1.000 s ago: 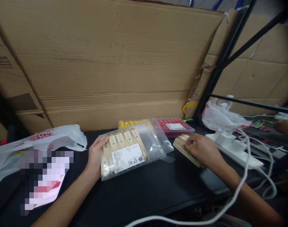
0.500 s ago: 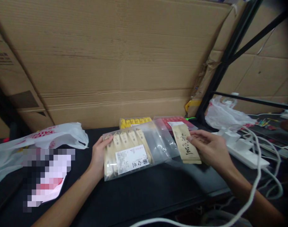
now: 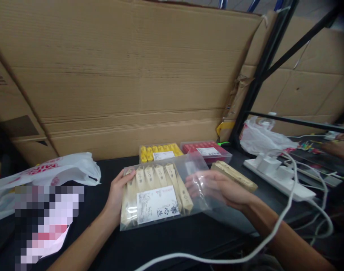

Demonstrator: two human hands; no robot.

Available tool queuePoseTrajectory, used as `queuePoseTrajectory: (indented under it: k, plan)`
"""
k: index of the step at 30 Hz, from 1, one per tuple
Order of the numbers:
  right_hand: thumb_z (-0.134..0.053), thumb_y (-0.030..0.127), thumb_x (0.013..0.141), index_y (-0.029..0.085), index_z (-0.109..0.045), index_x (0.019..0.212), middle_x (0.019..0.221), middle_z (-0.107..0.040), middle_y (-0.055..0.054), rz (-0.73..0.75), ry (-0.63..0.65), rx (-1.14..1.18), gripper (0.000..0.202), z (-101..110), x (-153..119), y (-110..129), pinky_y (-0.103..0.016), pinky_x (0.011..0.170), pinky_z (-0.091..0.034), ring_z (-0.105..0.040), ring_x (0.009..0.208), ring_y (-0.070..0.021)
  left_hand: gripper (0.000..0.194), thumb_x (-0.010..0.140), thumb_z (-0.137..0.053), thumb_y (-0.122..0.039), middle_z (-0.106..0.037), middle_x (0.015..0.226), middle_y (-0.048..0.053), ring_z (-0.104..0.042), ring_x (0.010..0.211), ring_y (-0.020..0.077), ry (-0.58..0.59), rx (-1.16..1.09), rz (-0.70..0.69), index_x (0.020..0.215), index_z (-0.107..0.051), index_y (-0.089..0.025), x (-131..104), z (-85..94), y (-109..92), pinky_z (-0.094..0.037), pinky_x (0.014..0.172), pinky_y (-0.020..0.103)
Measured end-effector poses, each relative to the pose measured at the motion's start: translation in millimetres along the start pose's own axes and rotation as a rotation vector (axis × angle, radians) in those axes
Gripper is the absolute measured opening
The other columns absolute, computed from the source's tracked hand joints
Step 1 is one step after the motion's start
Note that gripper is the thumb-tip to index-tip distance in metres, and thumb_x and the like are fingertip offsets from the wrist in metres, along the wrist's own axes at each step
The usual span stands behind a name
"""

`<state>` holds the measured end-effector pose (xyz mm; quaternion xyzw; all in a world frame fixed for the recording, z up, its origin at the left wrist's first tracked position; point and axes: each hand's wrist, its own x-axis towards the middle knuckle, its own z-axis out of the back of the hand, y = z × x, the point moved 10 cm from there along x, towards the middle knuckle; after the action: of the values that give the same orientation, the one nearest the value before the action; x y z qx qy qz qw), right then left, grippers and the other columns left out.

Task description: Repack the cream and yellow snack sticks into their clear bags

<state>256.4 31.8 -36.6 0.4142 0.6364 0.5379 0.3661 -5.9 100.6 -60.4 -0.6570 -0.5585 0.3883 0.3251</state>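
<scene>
**Right hand now inside the clear bag**

Half a second back the right hand point(image 3: 217, 188) held one brown sachet up beside the bag mouth; now that hand is pushed into the open end of the clear plastic bag point(image 3: 160, 194), seen through the film. Whether the sachet left its grip I cannot tell; its fingers lie loosely curled and part spread, and nothing clearly shows between them.

Far left: white plastic shopping bag point(image 3: 53, 169) with red print, crumpled on the black table point(image 3: 172, 241). Below it a blurred-out patch, contents unreadable.

Left hand point(image 3: 116, 195): cupped round the left, closed end of the clear plastic bag, fingers curled over its top corner, thumb side below, holding it against the table. Bag lies flat, mouth to the right.

Inside the bag: row of brown paper sachets point(image 3: 157, 177), side by side, overlapping, filling the left two thirds. White label point(image 3: 158, 205) with dark characters on the bag's front face.

Behind the bag, against the cardboard wall point(image 3: 132, 75): yellow pack point(image 3: 159, 151), and just right of it a red pack point(image 3: 205, 149) in a clear wrap, each with a white label.

Right of the right hand: small stack of loose brown sachets point(image 3: 235, 175) on the table, just beside the knuckles.

Further right: white power strip point(image 3: 279, 177) with plugs, white cable point(image 3: 287, 222) looping forward across the wrist area. Another white plastic bag point(image 3: 262, 137) behind it. Someone else's hand point(image 3: 337, 148) at the far right edge.
</scene>
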Motion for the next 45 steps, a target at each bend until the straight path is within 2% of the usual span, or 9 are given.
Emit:
queuePoseTrajectory:
  k: [5,11,14,18,23,28,36,42,45]
  plan:
    - [-0.073,0.041,0.089,0.021,-0.075,0.115,0.097,-0.078,-0.008,0.051,-0.033,-0.181,0.033,12.3,5.3,11.3,-0.034,0.072,-0.057,-0.072,0.080,-0.0212,0.042,0.064,-0.087,-0.023,-0.081,0.095,0.011,-0.079,0.083,0.0339,-0.007,-0.007,-0.005,0.103,-0.075,-0.015,0.1,-0.8,-2.4,-0.063,0.071,0.041]
    - [-0.063,0.034,0.092,0.018,-0.078,0.094,0.094,-0.075,-0.015,0.232,-0.788,-1.412,0.022,108.3,-37.0,74.5,-0.042,0.081,-0.050,-0.065,0.091,-0.0312,0.037,0.067,-0.083,-0.017,-0.081,0.094,0.008,-0.079,0.082,0.0315,-0.066,-0.049,-0.046,0.102,-0.074,-0.016,-0.9,1.3,-10.1,-0.064,0.072,0.041]
    - [-0.063,0.036,0.092,0.018,-0.079,0.091,0.093,-0.073,-0.017,0.105,-0.790,-1.759,0.024,125.6,-44.3,64.6,-0.044,0.082,-0.048,-0.063,0.093,-0.0343,0.036,0.067,-0.083,-0.017,-0.080,0.091,0.007,-0.079,0.079,0.0308,-0.067,-0.057,-0.049,0.102,-0.073,-0.016,-0.7,0.6,-10.0,-0.064,0.070,0.041]
    - [-0.060,0.029,0.092,0.019,-0.075,0.086,0.094,-0.072,-0.014,0.133,-0.732,-1.819,0.020,123.6,-45.9,42.9,-0.041,0.084,-0.047,-0.062,0.094,-0.0318,0.038,0.066,-0.084,-0.018,-0.081,0.092,0.009,-0.079,0.079,0.0322,-0.056,-0.064,-0.046,0.102,-0.073,-0.015,-1.1,-0.4,-7.6,-0.064,0.069,0.042]
    - [-0.058,0.032,0.093,0.021,-0.068,0.081,0.089,-0.072,-0.011,0.349,-0.869,-1.580,0.019,108.9,-61.2,58.7,-0.041,0.078,-0.047,-0.061,0.085,-0.0296,0.043,0.066,-0.086,-0.021,-0.081,0.095,0.010,-0.079,0.082,0.0339,-0.051,-0.054,-0.054,0.107,-0.074,-0.015,-1.0,0.6,-5.8,-0.064,0.071,0.044]
    - [-0.069,0.052,0.091,0.024,-0.068,0.089,0.066,-0.067,-0.003,0.431,-1.016,-0.831,0.027,106.1,-77.5,69.6,-0.032,0.050,-0.043,-0.059,0.056,-0.0216,0.039,0.063,-0.088,-0.021,-0.080,0.090,0.008,-0.078,0.082,0.0316,-0.032,-0.038,-0.069,0.098,-0.073,-0.015,0.4,-1.1,-6.3,-0.063,0.071,0.040]
    - [-0.080,0.049,0.085,0.020,-0.073,0.081,0.073,-0.069,-0.002,0.384,-0.699,-0.392,0.030,66.3,-31.3,37.6,-0.026,0.054,-0.047,-0.061,0.062,-0.0165,0.042,0.062,-0.089,-0.023,-0.080,0.091,0.008,-0.078,0.079,0.0300,-0.034,-0.034,-0.045,0.100,-0.074,-0.015,-0.5,-0.2,-4.4,-0.062,0.068,0.037]
    - [-0.063,0.055,0.098,0.023,-0.072,0.117,0.108,-0.079,-0.011,0.213,-0.234,0.220,0.038,27.7,-6.7,8.6,-0.040,0.096,-0.056,-0.074,0.103,-0.0268,0.043,0.062,-0.090,-0.024,-0.080,0.088,0.008,-0.078,0.076,0.0293,-0.007,-0.024,-0.054,0.100,-0.074,-0.014,1.9,-0.3,-4.3,-0.062,0.068,0.037]
    - [-0.047,0.062,0.104,0.021,-0.068,0.123,0.118,-0.077,-0.015,0.175,-0.138,0.339,0.051,14.9,-7.6,9.5,-0.044,0.105,-0.051,-0.072,0.115,-0.0290,0.042,0.064,-0.087,-0.022,-0.081,0.092,0.009,-0.079,0.077,0.0306,-0.037,-0.046,-0.030,0.103,-0.074,-0.014,1.7,3.1,-3.1,-0.063,0.070,0.040]
